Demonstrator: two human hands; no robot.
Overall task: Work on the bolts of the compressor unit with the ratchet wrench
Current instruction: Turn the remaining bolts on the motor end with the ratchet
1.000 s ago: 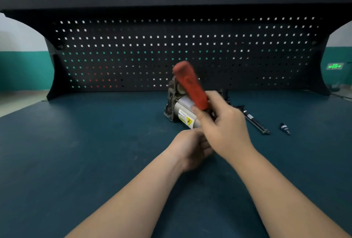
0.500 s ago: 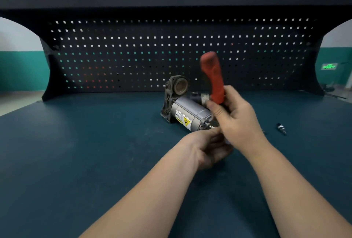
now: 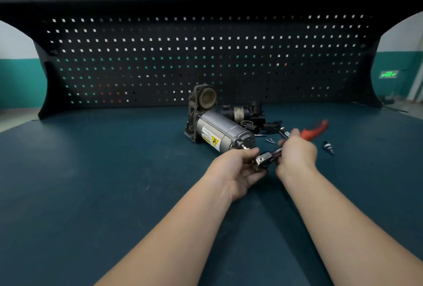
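The compressor unit (image 3: 219, 132) lies on its side on the teal bench, a grey cylinder with a yellow warning label and a black end housing. The ratchet wrench (image 3: 265, 160) has a chrome head near the cylinder's near end and an orange handle (image 3: 313, 130) pointing right, blurred. My right hand (image 3: 296, 155) grips the wrench's shaft. My left hand (image 3: 238, 166) cups the chrome head with fingers curled around it. The bolt under the head is hidden.
Black loose compressor parts (image 3: 247, 114) and a spring ring lie behind the unit. Small screws (image 3: 270, 140) and a second tool shaft (image 3: 283, 132) lie right of it, a small dark bit (image 3: 328, 147) farther right. The black pegboard (image 3: 206, 57) closes off the back.
The orange handle swung down from upright over the unit to nearly level, pointing right. My right hand went down and right with it. My left hand stayed at the wrench head.
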